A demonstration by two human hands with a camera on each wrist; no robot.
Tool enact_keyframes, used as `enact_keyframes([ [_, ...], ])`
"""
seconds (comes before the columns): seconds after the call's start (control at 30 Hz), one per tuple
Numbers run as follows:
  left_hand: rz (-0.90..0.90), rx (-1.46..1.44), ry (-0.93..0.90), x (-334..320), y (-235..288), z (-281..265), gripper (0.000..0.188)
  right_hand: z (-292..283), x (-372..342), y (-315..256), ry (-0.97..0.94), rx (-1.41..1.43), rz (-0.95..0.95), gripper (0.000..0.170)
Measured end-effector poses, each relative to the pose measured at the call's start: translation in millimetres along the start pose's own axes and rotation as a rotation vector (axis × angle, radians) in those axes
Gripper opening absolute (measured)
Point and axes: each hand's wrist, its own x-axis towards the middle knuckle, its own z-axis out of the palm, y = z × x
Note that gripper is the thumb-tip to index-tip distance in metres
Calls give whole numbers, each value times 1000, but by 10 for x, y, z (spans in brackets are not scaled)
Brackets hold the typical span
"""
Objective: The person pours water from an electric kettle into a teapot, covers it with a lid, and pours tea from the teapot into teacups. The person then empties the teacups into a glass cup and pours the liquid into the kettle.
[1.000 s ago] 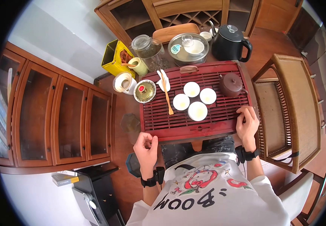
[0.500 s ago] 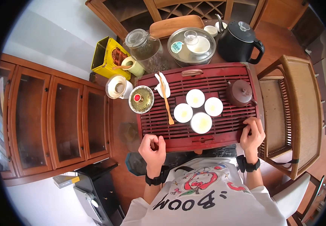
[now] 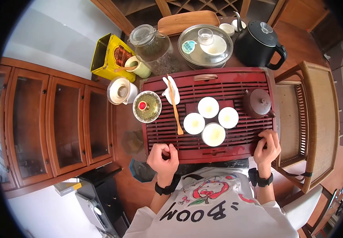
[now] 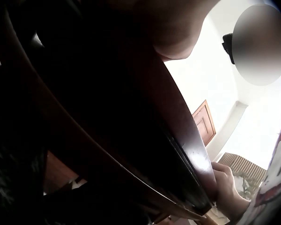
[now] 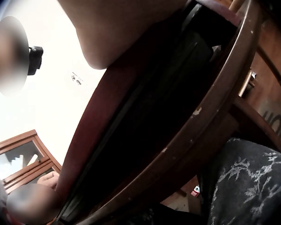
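My left hand [image 3: 163, 158] rests at the near left corner of the red slatted tea tray [image 3: 199, 155], fingers loosely curled and nothing held. At the near right corner my right hand [image 3: 267, 148] lies the same way, its fingers bent over the edge. Between them on the slats stand several white cups [image 3: 214, 134] with pale yellow liquid inside. A brown clay teapot [image 3: 257, 103] sits on the tray beyond my right hand. Left of the cups, a wooden tea scoop [image 3: 176, 111] leans on a white figurine [image 3: 170, 91]. A glass lidded bowl [image 3: 147, 106] with a red knob stands at the left edge.
Behind the tray are a yellow tin [image 3: 112, 57], a glass jar [image 3: 153, 51], a glass-lidded pot [image 3: 205, 47] and a black kettle [image 3: 258, 45]. A white strainer cup [image 3: 122, 91] stands at the left. A rattan cart [image 3: 320, 123] is close on the right.
The head view has tilted and shifted, so the tray and cups appear lower and larger. Both hands stay at the tray's near corners, and nothing on the tray has moved.
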Motion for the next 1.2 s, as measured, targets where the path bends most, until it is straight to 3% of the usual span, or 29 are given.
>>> enact_keyframes([
  [0.43, 42, -21, 74, 27, -10, 47, 25, -2, -13, 12, 8, 0, -1, 21],
  [1.2, 37, 0, 40, 32, 43, 14, 22, -6, 9, -16, 37, 31, -8, 20],
])
